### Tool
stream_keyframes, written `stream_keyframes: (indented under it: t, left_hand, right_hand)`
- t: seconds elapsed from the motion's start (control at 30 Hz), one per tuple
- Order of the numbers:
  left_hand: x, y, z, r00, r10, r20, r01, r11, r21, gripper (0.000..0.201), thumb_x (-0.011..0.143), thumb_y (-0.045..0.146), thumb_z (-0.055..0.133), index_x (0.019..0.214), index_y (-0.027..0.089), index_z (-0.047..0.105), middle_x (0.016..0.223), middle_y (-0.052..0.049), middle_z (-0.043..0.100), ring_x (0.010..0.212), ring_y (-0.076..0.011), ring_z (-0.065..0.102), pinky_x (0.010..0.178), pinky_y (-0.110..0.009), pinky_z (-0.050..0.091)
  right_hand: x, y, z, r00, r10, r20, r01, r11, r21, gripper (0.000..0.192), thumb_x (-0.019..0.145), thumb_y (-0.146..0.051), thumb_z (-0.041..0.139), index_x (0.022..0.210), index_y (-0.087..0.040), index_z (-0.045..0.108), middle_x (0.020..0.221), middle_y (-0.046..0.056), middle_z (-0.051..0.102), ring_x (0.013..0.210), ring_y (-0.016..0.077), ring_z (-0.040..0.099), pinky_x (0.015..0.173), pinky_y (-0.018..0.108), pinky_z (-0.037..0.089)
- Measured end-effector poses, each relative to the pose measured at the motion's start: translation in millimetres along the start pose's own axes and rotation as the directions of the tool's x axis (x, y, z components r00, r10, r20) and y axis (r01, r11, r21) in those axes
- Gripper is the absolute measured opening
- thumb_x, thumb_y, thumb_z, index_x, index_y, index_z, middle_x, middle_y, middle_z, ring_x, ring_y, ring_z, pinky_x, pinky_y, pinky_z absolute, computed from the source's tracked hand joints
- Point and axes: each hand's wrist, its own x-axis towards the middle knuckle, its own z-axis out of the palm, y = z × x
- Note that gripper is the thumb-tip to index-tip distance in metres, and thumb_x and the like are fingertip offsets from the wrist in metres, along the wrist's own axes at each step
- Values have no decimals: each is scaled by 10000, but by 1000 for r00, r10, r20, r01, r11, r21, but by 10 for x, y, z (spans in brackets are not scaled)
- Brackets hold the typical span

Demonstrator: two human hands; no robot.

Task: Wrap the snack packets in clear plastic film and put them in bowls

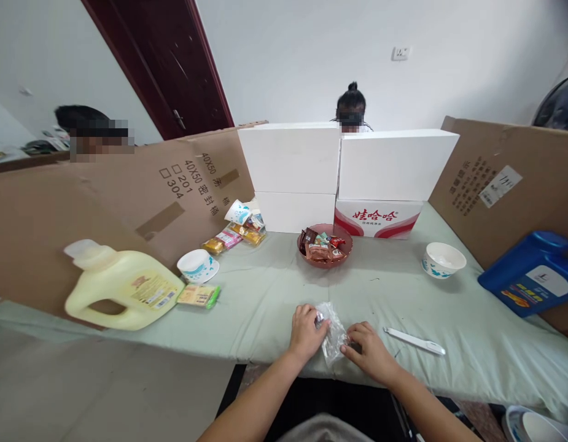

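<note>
Your left hand (306,331): grip narrow, holding crumpled clear plastic (333,342). Your right hand (372,351): fingers bent at plastic's right side; cannot tell whether grip pinches it. Plastic sits between your hands, near desk's (265,307) front edge. Pink bowl (345,252) of wrapped snacks (320,250) beyond; slim white tool (415,341) right.

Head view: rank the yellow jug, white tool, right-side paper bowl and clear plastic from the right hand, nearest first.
From the right hand:
1. Clear plastic, right at its left.
2. White tool, just to its right.
3. Paper bowl, farther forward and right.
4. Yellow jug, far across to the left.
</note>
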Motion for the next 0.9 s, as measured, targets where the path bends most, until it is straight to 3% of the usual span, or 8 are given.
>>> stream_keyframes:
  t: [0.13,0.37,0.43,0.53,0.63,0.7,0.8,0.9]
  left_hand:
    - [6,-18,30,1000,9,-2,-8,999,37,102,785,250,671,759,172,611,881,-45,585,916,-231,503,837,-382,446]
    - [-44,-26,89,982,124,-139,-96,977,192,279,826,216,618,1092,148,565,1083,-117,558,1015,-272,502,886,-439,435]
    - [-57,-12,78,967,251,-46,-237,949,210,114,867,182,560,971,171,604,1024,-100,580,986,-256,524,874,-420,443]
    - [-57,-1,51,920,377,105,-388,913,122,134,898,158,514,957,204,625,1006,-67,610,1019,-235,538,898,-393,448]
    - [-48,-9,21,926,352,135,-363,929,70,255,886,183,539,1131,226,599,1193,-77,578,1154,-252,493,978,-432,418]
    - [-46,-20,1,927,331,176,-347,936,65,327,878,216,555,1203,246,576,1278,-79,542,1200,-263,466,1008,-459,396]
    - [-49,-27,-25,914,319,252,-346,936,69,438,864,308,594,1295,274,526,1378,-76,477,1251,-280,421,1048,-480,350]
    - [-54,-20,-50,901,319,295,-353,933,69,544,839,404,625,1349,279,481,1426,-84,434,1280,-303,388,1065,-500,321]
  right_hand:
    - [33,-31,140,990,95,-101,-104,991,-86,134,822,-261,606,703,-205,629,841,41,633,898,208,548,824,328,427]
    - [4,-58,261,985,6,-174,-54,960,-274,81,811,-214,599,731,-208,587,821,41,594,854,212,518,785,339,414]
    - [-4,-48,277,982,-13,-186,-43,956,-292,74,813,-214,599,744,-206,573,814,39,587,842,215,516,773,346,417]
    - [-38,-41,272,977,-39,-209,-24,956,-292,53,819,-200,585,871,-194,581,897,64,600,881,231,530,798,381,442]
    - [-123,-65,224,970,-168,-177,111,950,-292,261,845,-220,561,1104,-191,554,1166,119,569,1117,274,498,944,451,419]
    - [-196,-86,194,961,-269,-61,242,928,-282,363,841,-272,587,1193,-211,527,1285,113,527,1245,287,427,1024,472,371]
    - [-290,-97,200,943,-318,99,333,907,-256,450,817,-261,620,1253,-237,511,1305,80,543,1257,264,433,1050,447,360]
    - [-331,-88,248,945,-313,99,328,906,-266,411,835,-162,573,1236,-241,530,1264,69,578,1209,237,475,1036,421,370]
